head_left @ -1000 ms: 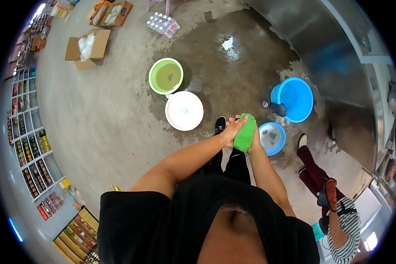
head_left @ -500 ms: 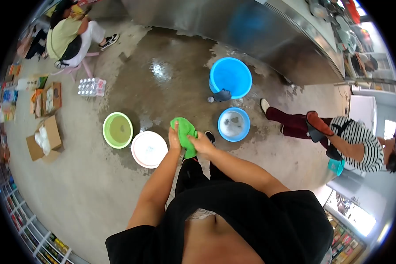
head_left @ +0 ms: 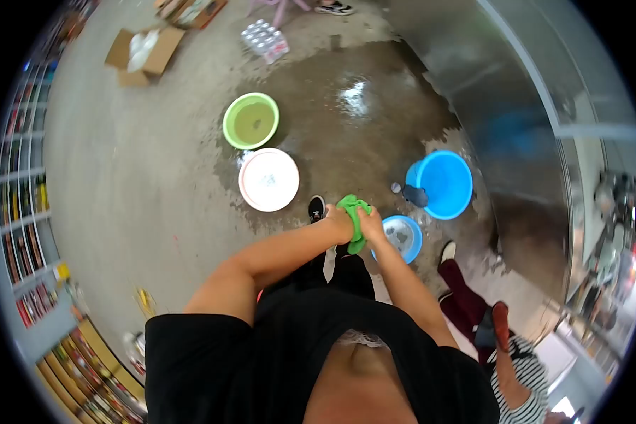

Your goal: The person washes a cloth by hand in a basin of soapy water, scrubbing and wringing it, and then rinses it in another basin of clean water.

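Observation:
A bunched green cloth is in both my hands, in front of my body and above the floor. My left hand is closed around its left side, and my right hand grips the right side. Just right of my right hand in the view, partly hidden by my forearm, is a small blue basin with cloudy liquid and greyish patches in it. A larger blue tub stands beyond it, a dark grey item at its near rim.
Left of my feet stand a pink-rimmed white basin and a green basin of murky water. Wet concrete floor lies ahead. A person in a striped shirt is at lower right. Bottles and an open carton lie farther off.
My view has turned left, so the basins and the other person have swung clockwise. My hands, still on the green cloth, now appear close to the small blue basin.

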The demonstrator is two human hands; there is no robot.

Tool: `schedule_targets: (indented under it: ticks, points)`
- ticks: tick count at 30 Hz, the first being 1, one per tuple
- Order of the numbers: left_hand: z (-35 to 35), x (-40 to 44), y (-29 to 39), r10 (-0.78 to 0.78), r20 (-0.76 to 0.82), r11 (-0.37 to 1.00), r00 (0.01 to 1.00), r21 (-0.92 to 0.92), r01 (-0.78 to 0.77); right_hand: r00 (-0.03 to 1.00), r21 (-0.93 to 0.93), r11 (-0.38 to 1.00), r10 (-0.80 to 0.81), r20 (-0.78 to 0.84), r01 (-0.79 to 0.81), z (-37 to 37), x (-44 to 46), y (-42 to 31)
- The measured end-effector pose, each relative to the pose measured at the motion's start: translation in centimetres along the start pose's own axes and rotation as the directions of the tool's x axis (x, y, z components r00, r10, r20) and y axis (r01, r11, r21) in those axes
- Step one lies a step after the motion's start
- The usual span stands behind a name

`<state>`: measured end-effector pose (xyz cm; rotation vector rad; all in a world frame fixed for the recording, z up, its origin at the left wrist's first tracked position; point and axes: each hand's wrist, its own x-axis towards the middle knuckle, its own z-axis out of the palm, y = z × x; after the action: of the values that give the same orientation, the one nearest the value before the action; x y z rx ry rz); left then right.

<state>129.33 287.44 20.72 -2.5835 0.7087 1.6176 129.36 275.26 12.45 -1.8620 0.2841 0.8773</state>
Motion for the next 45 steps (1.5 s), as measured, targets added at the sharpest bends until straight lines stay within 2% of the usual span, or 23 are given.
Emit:
schedule_targets:
  ticks: [1, 3, 4, 6, 9, 12, 13, 15, 18, 21, 24, 26, 27, 29, 31, 35, 37, 38, 39, 40, 42, 43, 45]
  points:
    - [1.1, -0.4, -1.0, -0.023, -0.01, 0.999, 1.0, -0.034, 0.023, 0.996, 0.081, 0.996, 0.025, 0.084, -0.032, 0.5, 2.7, 1.8]
    - [3.6, -1.4, -3.9, -0.195, -0.236, 0.835, 0.952, -0.549, 0.035, 0.99, -0.408, 0.905, -0.082, 0.117, 0.123, 1.2, 4.7, -0.8]
    - [4.1, -3.3, -6.0, -0.24, -0.271, 0.774, 0.932, -0.634, 0.015, 0.985, -0.432, 0.89, -0.089, 0.145, 0.144, 2.5, 5.4, -2.4]
    - [9.9, -2.6, -9.7, -0.432, -0.28, 0.608, 0.857, -0.792, 0.048, 0.935, -0.766, 0.547, -0.292, 0.202, 0.336, 5.5, 6.5, -6.1]
    - [16.6, -3.9, -14.2, -0.589, -0.231, 0.479, 0.775, -0.872, 0.104, 0.943, -0.854, 0.4, -0.134, 0.305, 0.333, 12.0, 9.5, -11.7]
    - [22.8, -3.4, -18.8, -0.614, -0.222, 0.355, 0.757, -0.935, 0.015, 0.857, -0.853, 0.164, -0.254, 0.448, 0.495, 20.4, 15.8, -12.3]
    - [23.8, -3.9, -20.0, -0.658, -0.235, 0.306, 0.716, -0.952, -0.031, 0.854, -0.852, 0.148, -0.238, 0.462, 0.502, 23.0, 17.8, -12.8]
    - [25.9, -3.5, -22.4, -0.706, -0.233, 0.245, 0.669, -0.966, -0.079, 0.86, -0.769, 0.385, -0.245, 0.448, 0.51, 28.9, 22.1, -14.4]
    - [27.9, -1.6, -25.9, -0.798, -0.042, -0.112, 0.602, -0.97, -0.216, 0.888, -0.722, 0.519, -0.281, 0.363, 0.459, 36.6, 29.5, -15.3]
    - [29.5, 2.2, -29.5, -0.806, 0.048, -0.335, 0.59, -0.859, -0.387, 0.91, -0.751, 0.514, -0.261, 0.322, 0.413, 42.4, 38.3, -15.1]
    - [30.5, 7.6, -33.8, -0.773, 0.129, -0.418, 0.621, -0.84, -0.345, 0.901, -0.819, 0.443, -0.388, 0.192, 0.365, 46.8, 49.6, -11.1]
    - [30.2, 10.8, -37.6, -0.729, 0.171, -0.526, 0.662, -0.759, -0.384, 0.874, -0.811, 0.382, -0.386, 0.296, 0.443, 48.9, 54.6, -9.6]
    - [30.8, 13.7, -39.5, -0.725, 0.182, -0.538, 0.664, -0.752, -0.382, 0.839, -0.791, 0.332, -0.385, 0.385, 0.515, 49.9, 56.8, -8.7]
    - [32.2, 19.2, -43.9, -0.887, 0.039, -0.245, 0.46, -0.884, -0.399, 0.802, -0.77, 0.256, -0.33, 0.499, 0.584, 52.4, 61.5, -6.0]
    - [32.9, 24.2, -50.0, -0.938, -0.084, -0.038, 0.336, -0.939, -0.341, 0.555, -0.666, -0.188, -0.417, 0.72, 0.722, 54.7, 65.5, -3.1]
    - [35.2, 36.0, -62.6, -0.978, -0.158, 0.17, 0.138, -0.983, 0.074, 0.727, -0.791, -0.139, -0.326, 0.605, 0.596, 60.1, 70.5, 1.7]
    - [36.6, 39.5, -67.6, -0.993, -0.061, 0.076, 0.097, -0.983, 0.165, 0.635, -0.708, -0.24, -0.32, 0.704, 0.664, 61.5, 72.3, 2.6]
    - [37.0, 41.0, -69.3, -0.997, 0.031, -0.014, 0.065, -0.969, 0.247, 0.522, -0.552, -0.35, -0.183, 0.833, 0.757, 61.7, 72.7, 1.2]
    - [37.3, 42.2, -70.3, -0.997, 0.028, -0.011, 0.065, -0.969, 0.248, 0.398, -0.371, -0.43, -0.029, 0.917, 0.823, 61.6, 73.2, 0.6]
    - [37.7, 43.0, -71.1, -0.992, 0.042, -0.004, 0.117, -0.953, 0.303, 0.402, -0.376, -0.426, -0.032, 0.915, 0.823, 62.2, 74.5, 1.3]
    - [37.9, 43.7, -71.6, -0.974, 0.073, 0.0, 0.213, -0.947, 0.322, 0.581, -0.565, -0.294, -0.04, 0.813, 0.771, 63.4, 76.6, 2.3]
    - [37.9, 43.9, -71.9, -0.977, 0.066, 0.003, 0.203, -0.947, 0.322, 0.578, -0.565, -0.296, -0.052, 0.815, 0.77, 63.2, 76.8, 1.8]
    - [38.2, 43.9, -71.9, -0.919, 0.135, -0.068, 0.37, -0.98, 0.188, 0.124, -0.117, -0.625, -0.033, 0.992, 0.772, 62.1, 76.9, 1.1]
